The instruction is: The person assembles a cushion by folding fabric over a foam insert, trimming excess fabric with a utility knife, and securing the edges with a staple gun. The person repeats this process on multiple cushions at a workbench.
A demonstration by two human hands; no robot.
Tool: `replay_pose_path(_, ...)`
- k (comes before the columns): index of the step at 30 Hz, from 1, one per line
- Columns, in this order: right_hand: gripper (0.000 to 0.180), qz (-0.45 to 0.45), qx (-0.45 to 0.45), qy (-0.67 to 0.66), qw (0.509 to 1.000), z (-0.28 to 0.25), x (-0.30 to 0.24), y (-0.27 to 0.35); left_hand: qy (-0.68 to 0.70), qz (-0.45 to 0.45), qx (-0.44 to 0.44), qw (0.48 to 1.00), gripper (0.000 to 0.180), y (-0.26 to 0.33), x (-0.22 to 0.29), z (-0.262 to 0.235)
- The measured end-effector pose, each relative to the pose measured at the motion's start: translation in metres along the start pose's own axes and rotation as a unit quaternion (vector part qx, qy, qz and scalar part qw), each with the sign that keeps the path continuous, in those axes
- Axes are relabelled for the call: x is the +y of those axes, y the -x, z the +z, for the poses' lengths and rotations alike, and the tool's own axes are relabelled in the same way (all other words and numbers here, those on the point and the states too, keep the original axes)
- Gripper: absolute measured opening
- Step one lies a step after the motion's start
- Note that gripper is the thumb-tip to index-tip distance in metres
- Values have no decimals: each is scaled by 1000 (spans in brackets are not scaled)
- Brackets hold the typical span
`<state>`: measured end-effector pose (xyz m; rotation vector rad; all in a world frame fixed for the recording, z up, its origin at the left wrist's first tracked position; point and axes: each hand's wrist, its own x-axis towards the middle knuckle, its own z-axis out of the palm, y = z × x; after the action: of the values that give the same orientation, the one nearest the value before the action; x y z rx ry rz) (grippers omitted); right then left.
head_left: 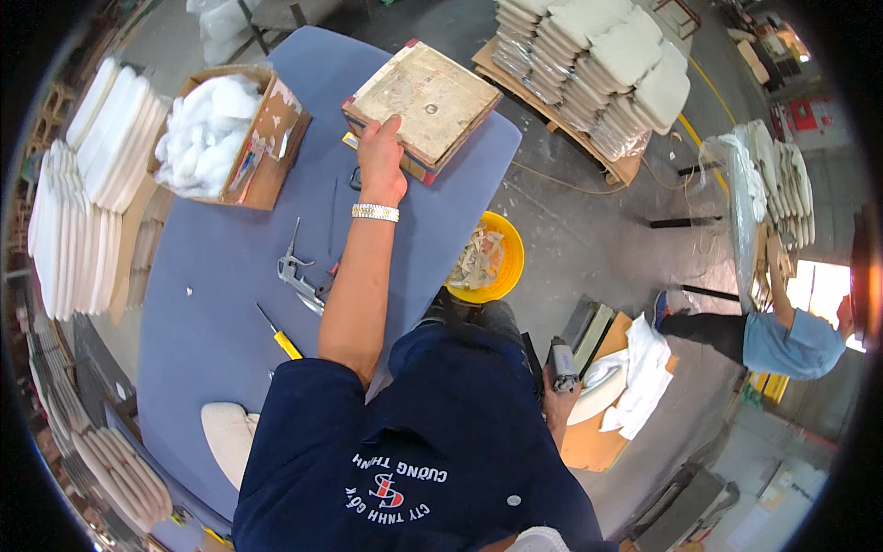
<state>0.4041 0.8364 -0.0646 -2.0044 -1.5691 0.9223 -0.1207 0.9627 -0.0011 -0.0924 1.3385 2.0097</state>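
Our left hand (380,152) lies flat, fingers spread, on the near edge of the worn square board (424,103) at twelve o'clock on the blue counter (212,304). At four o'clock our right hand (556,397) closes its grip around a grey power tool (561,364), off the counter. We judge the board, overhanging the far edge, could tip. Loose hand tools (299,274) lie beside our forearm, easily knocked.

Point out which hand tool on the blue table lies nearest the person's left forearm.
The metal pliers-like tool, lying right beside the left forearm. The yellow-handled screwdriver lies a little farther off, nearer the table's edge.
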Motion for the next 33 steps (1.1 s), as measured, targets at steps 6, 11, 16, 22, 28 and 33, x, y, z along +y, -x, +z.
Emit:
replay_pose_path(6,64,12,-29,79,996,21,-3,-42,126,-38,47,990,53,-13,8,3)
replay_pose_path(11,61,5,-119,78,990,37,-16,-77,207,-129,110,964,53,-16,22,19)
replay_pose_path(16,47,-56,-130,-1,990,44,-7,-105,-114,31,100,988,32,-16,6,18)
replay_pose_path(22,57,6,-112,5,994,69,49,-120,-17,-58,163,985,41,-24,33,17)
replay_pose_path(28,53,105,-145,-9,984,88,97,-120,61,-123,99,985,36,-46,40,-31)
replay_pose_path(33,57,95,-93,8,991,81,95,-119,-106,-29,-29,993,28,-37,7,12)
